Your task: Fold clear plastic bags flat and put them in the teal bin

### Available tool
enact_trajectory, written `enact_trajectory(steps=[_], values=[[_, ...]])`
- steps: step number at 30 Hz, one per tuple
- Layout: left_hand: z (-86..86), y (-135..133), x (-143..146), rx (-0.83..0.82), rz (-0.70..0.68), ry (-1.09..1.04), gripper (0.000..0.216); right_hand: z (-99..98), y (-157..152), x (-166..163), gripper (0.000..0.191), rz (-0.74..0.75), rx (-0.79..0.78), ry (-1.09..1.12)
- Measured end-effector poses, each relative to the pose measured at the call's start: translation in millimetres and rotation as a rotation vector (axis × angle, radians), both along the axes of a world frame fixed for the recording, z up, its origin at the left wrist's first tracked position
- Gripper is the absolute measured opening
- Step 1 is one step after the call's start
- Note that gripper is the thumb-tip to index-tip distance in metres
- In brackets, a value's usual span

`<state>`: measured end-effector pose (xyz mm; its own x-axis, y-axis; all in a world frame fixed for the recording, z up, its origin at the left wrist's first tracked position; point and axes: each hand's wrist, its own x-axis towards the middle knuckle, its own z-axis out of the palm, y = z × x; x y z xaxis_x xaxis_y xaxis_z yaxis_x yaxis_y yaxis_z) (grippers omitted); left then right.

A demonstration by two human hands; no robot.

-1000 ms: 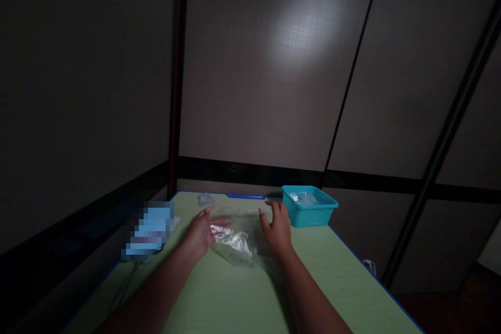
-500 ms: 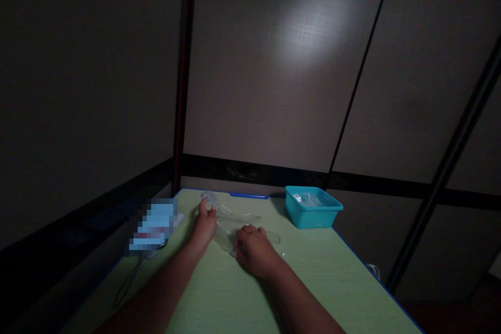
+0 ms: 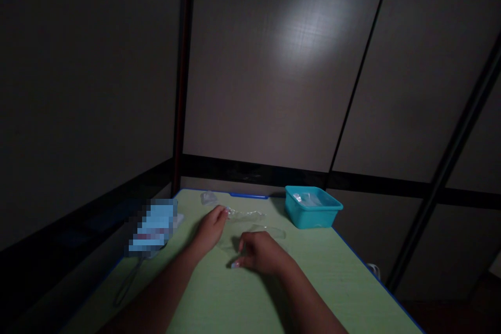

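A clear, thin plastic bag (image 3: 247,215) lies crinkled over the green tabletop between my hands. The fingertips of my left hand (image 3: 211,228) are pinched on its left edge. My right hand (image 3: 265,253) hovers over the bag's near side, thumb and curled fingers apart, with nothing visible between them. Part of the bag is hidden behind that hand. Beyond my left hand sits a small folded piece of clear plastic (image 3: 209,198).
A turquoise plastic basket (image 3: 313,219) with clear plastic inside stands at the table's back right. On the left is a pixelated light-blue object (image 3: 154,225) with a cord loop (image 3: 127,287). Dark panelled walls (image 3: 258,88) rise behind the green table (image 3: 219,297).
My left hand has moved right and lower, away from the folded plastic, with the bag's edge in its fingers. My right hand's fingers have spread apart, and the bag has shifted slightly.
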<state>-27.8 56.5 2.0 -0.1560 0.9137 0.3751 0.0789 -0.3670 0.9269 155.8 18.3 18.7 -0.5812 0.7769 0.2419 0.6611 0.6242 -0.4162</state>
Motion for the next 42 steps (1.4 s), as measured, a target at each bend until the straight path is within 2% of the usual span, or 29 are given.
enact_trajectory(steps=[2,5,8,10,13,15,17,18,20,24,26,28,30,32,35,39,42], values=[[-1.3,-2.5,1.2,0.003,-0.056,0.095,0.011,-4.7,2.2,0.5,0.031,0.005,-0.061,0.0],[-0.6,-4.6,-0.3,0.038,-0.068,0.226,0.004,-7.7,5.4,5.7,0.019,0.058,-0.247,-0.023],[1.3,-5.3,-2.3,0.074,-0.027,0.292,0.007,-1.6,6.9,18.2,0.01,0.156,-0.433,-0.069],[-0.4,-6.4,-2.0,0.092,-0.057,0.335,0.013,5.8,8.3,28.1,0.012,0.173,-0.496,-0.092],[-10.7,-9.9,0.3,0.118,-0.163,0.482,0.029,15.0,12.5,35.9,0.022,0.082,-0.402,-0.009],[-21.0,-13.0,1.7,0.103,-0.213,0.617,0.046,16.7,15.3,32.4,0.03,-0.063,-0.221,0.101],[-30.3,-15.5,2.2,0.045,-0.269,0.72,0.062,14.5,15.5,22.8,0.029,-0.2,0.001,0.187],[-33.8,-16.2,2.3,0.025,-0.284,0.747,0.067,12.3,14.2,16.7,0.027,-0.22,0.091,0.216],[-38.2,-16.4,2.3,-0.003,-0.289,0.766,0.073,6.8,9.3,4.0,0.031,-0.133,0.156,0.249],[-42.0,-13.5,2.8,-0.068,-0.246,0.769,0.078,-3.7,-3.4,-18.2,0.051,0.158,0.045,0.284],[-44.2,-11.9,3.6,-0.07,-0.209,0.744,0.08,-7.8,-7.3,-27.4,0.053,0.231,-0.027,0.32],[-45.3,-11.4,5.7,-0.071,-0.153,0.7,0.077,-11.1,-8.6,-34.8,0.056,0.235,-0.088,0.341],[-43.8,-12.3,9.4,-0.115,-0.084,0.747,0.072,-13.4,-7.8,-38.8,0.059,0.161,-0.147,0.307],[-39.9,-14.1,14.0,-0.188,0.008,0.937,0.07,-14.9,-5.1,-37.4,0.061,0.03,-0.225,0.199],[-33.5,-16.9,19.5,-0.277,0.135,1.237,0.077,-15.6,1.1,-24.5,0.064,-0.162,-0.304,-0.044],[-28.0,-19.7,19.5,-0.299,0.155,1.328,0.096,-13.8,10.8,1.2,0.068,-0.494,-0.162,-0.326],[-22.9,-22.3,15.3,-0.287,0.127,1.318,0.101,-8.1,16.1,13.4,0.051,-0.645,-0.047,-0.365]])
